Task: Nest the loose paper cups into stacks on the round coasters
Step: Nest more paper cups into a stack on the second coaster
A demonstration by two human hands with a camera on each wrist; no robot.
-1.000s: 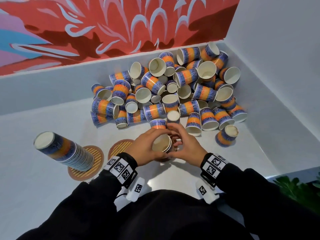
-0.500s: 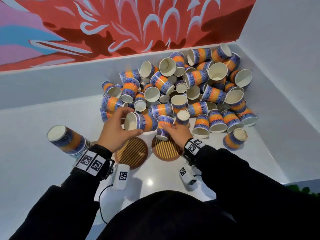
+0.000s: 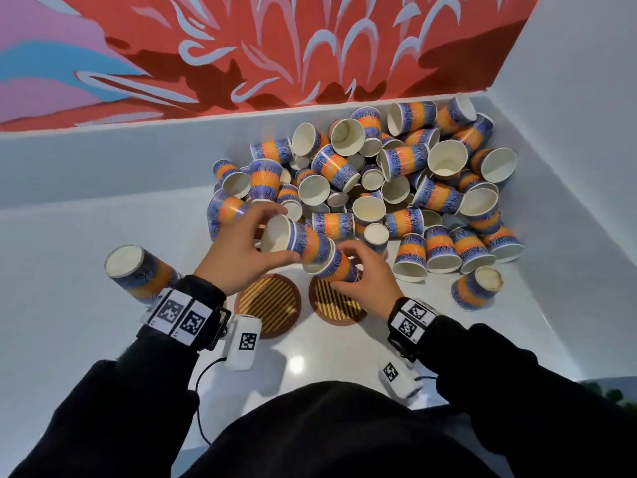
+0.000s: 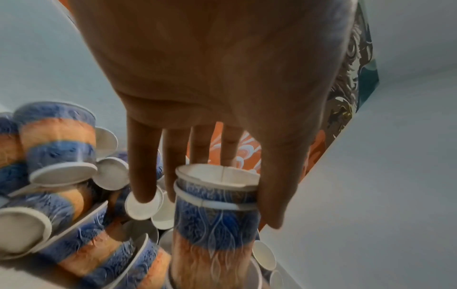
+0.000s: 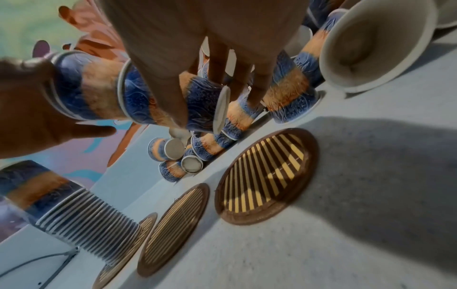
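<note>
Blue-and-orange paper cups lie in a loose pile (image 3: pixel 396 188) at the back right. My left hand (image 3: pixel 287 234) grips a nested pair of cups (image 3: pixel 310 243) on its side, mouth towards me. Its base end sits in the mouth of another cup (image 3: pixel 331 269), which my right hand (image 3: pixel 344 270) holds just above the right coaster (image 3: pixel 336 303). The middle coaster (image 3: pixel 267 305) is bare. A tall upside-down stack (image 3: pixel 138 270) stands on the left coaster. In the left wrist view the nested pair (image 4: pixel 215 215) is pinched between thumb and fingers.
White walls close the corner behind and to the right of the pile. One cup (image 3: pixel 477 286) stands apart, upside down, at the right. A cable and two small white tagged units (image 3: pixel 243 341) lie on the white table near me.
A second ago both hands were together near the right coaster. Each then reached to the pile and took cups; now the left hand's pair has come right and meets the right hand's cup.
</note>
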